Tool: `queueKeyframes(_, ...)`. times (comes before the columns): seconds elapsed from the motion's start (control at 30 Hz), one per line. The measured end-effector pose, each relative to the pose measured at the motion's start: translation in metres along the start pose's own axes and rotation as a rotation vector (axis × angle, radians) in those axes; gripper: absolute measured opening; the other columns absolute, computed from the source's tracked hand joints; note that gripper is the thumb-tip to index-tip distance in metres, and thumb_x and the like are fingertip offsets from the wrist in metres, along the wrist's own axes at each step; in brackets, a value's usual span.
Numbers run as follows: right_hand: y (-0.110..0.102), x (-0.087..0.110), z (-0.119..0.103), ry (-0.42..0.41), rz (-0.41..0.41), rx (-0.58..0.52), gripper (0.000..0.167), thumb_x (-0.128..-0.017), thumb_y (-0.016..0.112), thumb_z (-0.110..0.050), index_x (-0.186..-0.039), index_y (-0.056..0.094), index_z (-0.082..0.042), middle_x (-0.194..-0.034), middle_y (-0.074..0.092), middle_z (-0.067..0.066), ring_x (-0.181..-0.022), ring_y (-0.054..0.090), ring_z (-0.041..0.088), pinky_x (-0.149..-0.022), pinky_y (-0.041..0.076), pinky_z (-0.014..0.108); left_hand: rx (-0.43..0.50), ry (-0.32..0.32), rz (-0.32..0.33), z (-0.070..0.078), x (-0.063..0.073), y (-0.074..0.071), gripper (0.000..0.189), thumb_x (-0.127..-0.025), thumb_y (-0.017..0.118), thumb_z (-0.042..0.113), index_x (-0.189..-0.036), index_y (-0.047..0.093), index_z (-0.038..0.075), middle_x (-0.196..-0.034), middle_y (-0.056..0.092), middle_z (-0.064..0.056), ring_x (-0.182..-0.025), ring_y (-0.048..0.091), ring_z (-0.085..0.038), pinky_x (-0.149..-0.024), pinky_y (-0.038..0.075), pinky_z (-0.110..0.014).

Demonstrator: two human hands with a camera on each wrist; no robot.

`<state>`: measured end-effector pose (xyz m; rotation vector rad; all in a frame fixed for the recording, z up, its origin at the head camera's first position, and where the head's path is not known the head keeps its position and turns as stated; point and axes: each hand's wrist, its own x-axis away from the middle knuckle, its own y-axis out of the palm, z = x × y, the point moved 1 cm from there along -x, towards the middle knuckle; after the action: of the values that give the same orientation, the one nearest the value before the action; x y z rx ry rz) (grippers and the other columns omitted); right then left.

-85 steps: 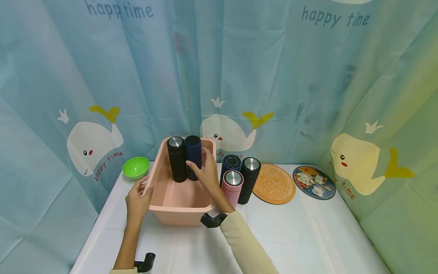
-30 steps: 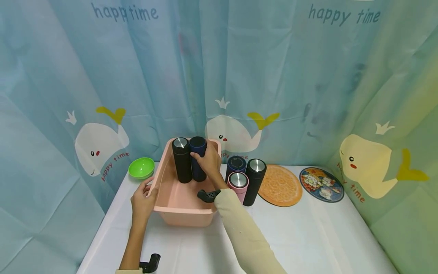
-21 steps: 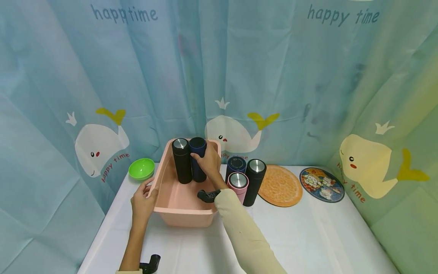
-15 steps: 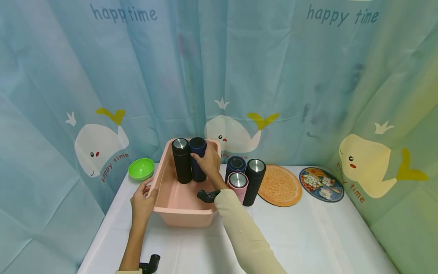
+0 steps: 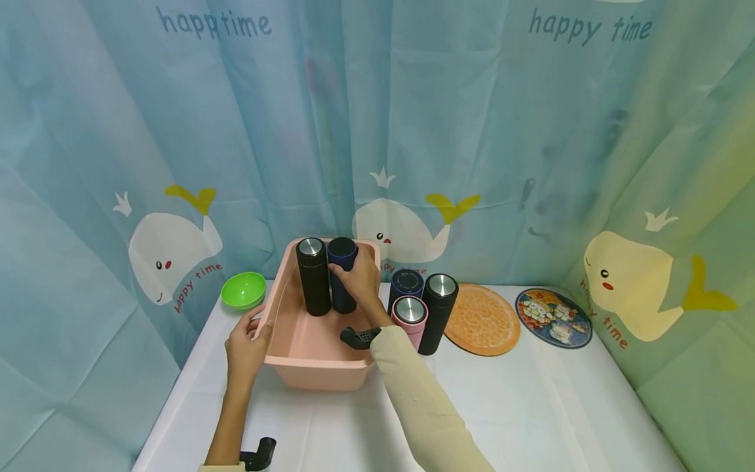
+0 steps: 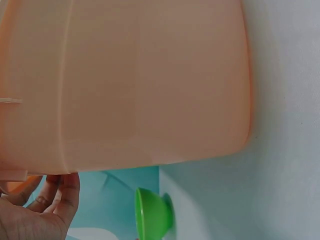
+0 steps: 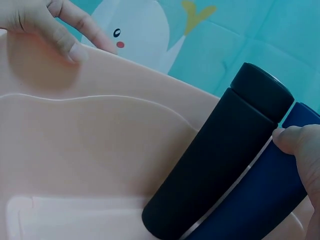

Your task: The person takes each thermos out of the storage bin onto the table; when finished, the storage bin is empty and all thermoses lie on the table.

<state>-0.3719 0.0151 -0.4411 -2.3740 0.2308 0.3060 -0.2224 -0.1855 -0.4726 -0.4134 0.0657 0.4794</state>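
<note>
Inside the pink basin (image 5: 321,377), towards one o'clock, the blue flask (image 5: 343,295) is held upright by the right hand (image 5: 361,278), its grip wrapped round just below the top, thumb on the near side! Whether the base is set on the basin floor cannot be told. Just beside it, at twelve, a black flask (image 5: 312,282) with a silvery lid is seen standing. Over at half past eight, the basin's rim is pinched by the left hand (image 5: 244,347), between thumb and fingers. At half past nine, a green bowl (image 5: 244,291) is spotted on the white surface (image 5: 531,406). Out at three o'clock, a flask trio is grouped: navy flask (image 5: 407,282), pink flask (image 5: 410,311), tall dark flask (image 5: 439,311). Farther along, an orange disc (image 5: 483,320) is passed, then a patterned disc (image 5: 554,318).
</note>
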Motion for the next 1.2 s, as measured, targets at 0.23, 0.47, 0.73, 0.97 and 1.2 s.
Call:
queueKeyframes(0.23,0.0,0.004,0.002,0.001,0.007,-0.016,0.076,-0.078,0.079,-0.045,-0.139,0.048,-0.012,-0.129,0.063,0.008,-0.112,0.063,0.029,-0.093,0.052,0.051,-0.006,-0.01,0.005,-0.002,0.0,0.0,0.039,-0.094,0.062,0.011,-0.133,0.058,0.007,-0.113,0.068,-0.025,-0.1,0.068,-0.037,-0.081,0.059,-0.047)
queueKeyframes(0.47,-0.001,0.005,0.001,-0.009,0.031,-0.046,0.075,-0.077,0.081,-0.044,-0.137,0.049,-0.013,-0.126,0.064,0.008,-0.111,0.063,0.03,-0.092,0.052,0.052,0.009,0.002,0.007,-0.003,-0.001,0.0,0.039,-0.094,0.062,0.011,-0.132,0.059,0.007,-0.113,0.068,-0.025,-0.099,0.068,-0.037,-0.081,0.059,-0.046)
queueKeyframes(0.73,0.001,0.007,0.003,-0.056,0.092,-0.059,0.074,-0.074,0.082,-0.042,-0.134,0.051,-0.013,-0.123,0.065,0.007,-0.107,0.065,0.028,-0.089,0.053,0.049,0.014,-0.002,0.011,-0.001,0.0,0.0,0.039,-0.094,0.062,0.012,-0.132,0.059,0.007,-0.114,0.067,-0.026,-0.102,0.067,-0.038,-0.085,0.057,-0.05)
queueKeyframes(0.97,-0.001,0.013,0.002,-0.1,0.14,-0.077,0.074,-0.073,0.083,-0.043,-0.133,0.052,-0.013,-0.121,0.065,0.006,-0.106,0.065,0.026,-0.087,0.054,0.047,0.016,-0.007,-0.001,-0.002,0.0,0.0,0.04,-0.095,0.061,0.011,-0.134,0.057,0.006,-0.116,0.066,-0.027,-0.103,0.066,-0.039,-0.086,0.057,-0.05)
queueKeyframes(1.2,-0.005,0.021,-0.002,-0.125,0.154,-0.114,0.072,-0.072,0.082,-0.043,-0.133,0.053,-0.016,-0.12,0.065,0.004,-0.107,0.065,0.023,-0.087,0.055,0.046,-0.006,0.013,0.015,-0.002,-0.002,0.0,0.039,-0.094,0.062,0.011,-0.132,0.059,0.006,-0.113,0.068,-0.026,-0.099,0.068,-0.037,-0.081,0.059,-0.046)
